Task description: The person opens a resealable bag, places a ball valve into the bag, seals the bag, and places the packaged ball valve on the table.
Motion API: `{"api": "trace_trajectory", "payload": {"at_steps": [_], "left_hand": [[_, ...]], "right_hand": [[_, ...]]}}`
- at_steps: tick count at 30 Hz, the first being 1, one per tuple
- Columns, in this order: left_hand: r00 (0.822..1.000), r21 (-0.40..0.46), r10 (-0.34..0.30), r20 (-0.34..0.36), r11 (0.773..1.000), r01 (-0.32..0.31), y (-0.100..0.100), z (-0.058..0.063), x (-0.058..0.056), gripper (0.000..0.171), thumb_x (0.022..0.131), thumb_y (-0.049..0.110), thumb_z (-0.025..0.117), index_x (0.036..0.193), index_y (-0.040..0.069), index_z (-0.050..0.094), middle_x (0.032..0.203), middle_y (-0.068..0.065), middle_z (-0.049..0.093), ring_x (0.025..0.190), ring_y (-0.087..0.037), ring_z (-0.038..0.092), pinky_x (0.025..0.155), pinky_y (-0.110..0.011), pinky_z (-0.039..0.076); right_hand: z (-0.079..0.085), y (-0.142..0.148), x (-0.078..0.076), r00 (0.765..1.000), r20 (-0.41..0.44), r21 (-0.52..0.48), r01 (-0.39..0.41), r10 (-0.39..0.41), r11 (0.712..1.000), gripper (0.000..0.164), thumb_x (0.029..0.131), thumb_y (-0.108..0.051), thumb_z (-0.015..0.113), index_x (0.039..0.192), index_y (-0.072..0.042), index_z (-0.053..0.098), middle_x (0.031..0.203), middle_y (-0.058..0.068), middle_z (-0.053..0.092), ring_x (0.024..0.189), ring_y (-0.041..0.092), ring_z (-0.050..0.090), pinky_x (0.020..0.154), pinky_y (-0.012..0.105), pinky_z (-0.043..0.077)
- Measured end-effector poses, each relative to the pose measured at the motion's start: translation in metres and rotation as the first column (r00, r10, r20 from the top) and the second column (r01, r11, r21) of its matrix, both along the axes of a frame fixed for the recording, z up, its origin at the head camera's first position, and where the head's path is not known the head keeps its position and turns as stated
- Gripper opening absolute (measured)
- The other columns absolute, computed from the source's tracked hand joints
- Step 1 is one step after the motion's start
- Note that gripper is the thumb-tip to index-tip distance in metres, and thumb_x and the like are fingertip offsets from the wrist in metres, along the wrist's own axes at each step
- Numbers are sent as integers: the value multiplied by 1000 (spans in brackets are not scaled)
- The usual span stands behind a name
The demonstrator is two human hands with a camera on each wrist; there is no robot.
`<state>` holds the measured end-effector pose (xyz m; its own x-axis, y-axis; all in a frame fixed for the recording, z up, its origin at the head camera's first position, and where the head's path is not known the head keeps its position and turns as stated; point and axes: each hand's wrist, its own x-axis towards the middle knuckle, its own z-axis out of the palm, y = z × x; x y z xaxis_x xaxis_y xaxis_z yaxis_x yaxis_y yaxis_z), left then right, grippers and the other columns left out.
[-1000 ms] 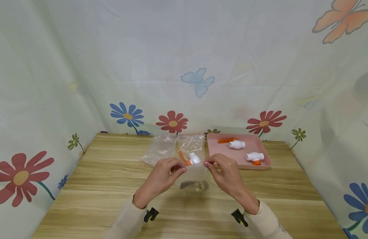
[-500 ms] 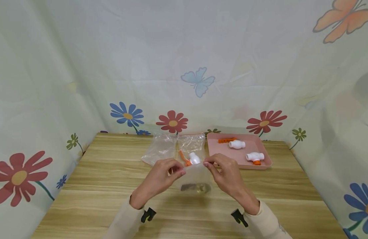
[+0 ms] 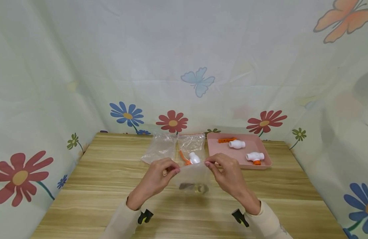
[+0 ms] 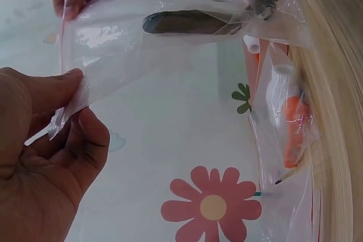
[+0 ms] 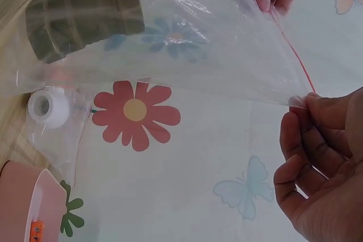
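Note:
A clear zip bag (image 3: 192,174) with a red line along its top hangs between my hands. My left hand (image 3: 156,175) pinches one top corner between thumb and fingers. At the opposite corner, my right hand (image 3: 228,172) pinches the edge the same way. Inside the bag, at the bottom, lies a brass ball valve (image 3: 200,188) with a dark lever handle (image 4: 190,22). The right wrist view shows the valve's squared body (image 5: 85,18) through the plastic. Whether the zip is sealed, I cannot tell.
Behind my hands lies a bagged white valve (image 3: 194,158) with an orange handle. Beside it is another clear bag (image 3: 160,147). A pink tray (image 3: 215,152) at the back right holds two white valves (image 3: 237,144) with orange handles. A printed curtain (image 3: 184,49) encloses the wooden table (image 3: 112,186).
My left hand has moved a little to the left, and the span of bag edge showing between my hands has grown wider. The right hand has barely moved.

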<state>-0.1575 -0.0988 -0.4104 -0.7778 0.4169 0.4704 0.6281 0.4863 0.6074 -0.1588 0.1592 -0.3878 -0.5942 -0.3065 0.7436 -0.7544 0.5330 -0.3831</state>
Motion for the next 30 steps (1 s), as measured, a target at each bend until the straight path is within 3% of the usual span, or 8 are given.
{"api": "trace_trajectory", "payload": {"at_steps": [4,11,21,25,30], "left_hand": [[1000,7,4,-7,1000,-3,-1,-1,0,3,91,14,69,91,13,72,83,5,67,72,-2,56,65,-19,51],[994,-30,7,107,1000,-4,-9,-4,-1,9,92,26,68,94,18,72,82,9,66,69,-2,53,63,-19,50],[978,0,-50,202,999,51,-25,-10,-4,6,93,20,66,97,17,71,88,6,69,76,-2,60,71,-21,54],[983,1,-30,181,1000,31,-25,-9,-2,5,92,18,68,96,17,72,89,6,70,75,-2,59,68,-20,53],[996,-7,-6,88,1000,7,-26,-9,-1,4,91,14,68,92,16,72,83,7,67,70,-1,54,62,-21,50]], "right_hand": [[0,-1,0,1000,-19,-1,-10,10,1000,18,76,4,78,86,-9,71,78,-2,70,68,4,59,61,14,50],[2,1,-2,999,-51,-2,3,-3,1000,19,75,6,78,87,-8,72,79,-1,71,70,6,63,62,17,51],[-1,5,-4,999,-43,5,22,-22,1000,17,76,5,77,87,-7,72,79,-1,71,71,6,63,62,19,52],[-3,5,-3,1000,-18,2,23,-23,1000,16,77,5,77,87,-6,72,80,-1,71,72,7,65,64,16,53],[-4,3,-2,1000,-5,-6,8,-8,1000,15,78,4,76,88,-8,72,80,-2,71,73,8,65,63,17,52]]}}
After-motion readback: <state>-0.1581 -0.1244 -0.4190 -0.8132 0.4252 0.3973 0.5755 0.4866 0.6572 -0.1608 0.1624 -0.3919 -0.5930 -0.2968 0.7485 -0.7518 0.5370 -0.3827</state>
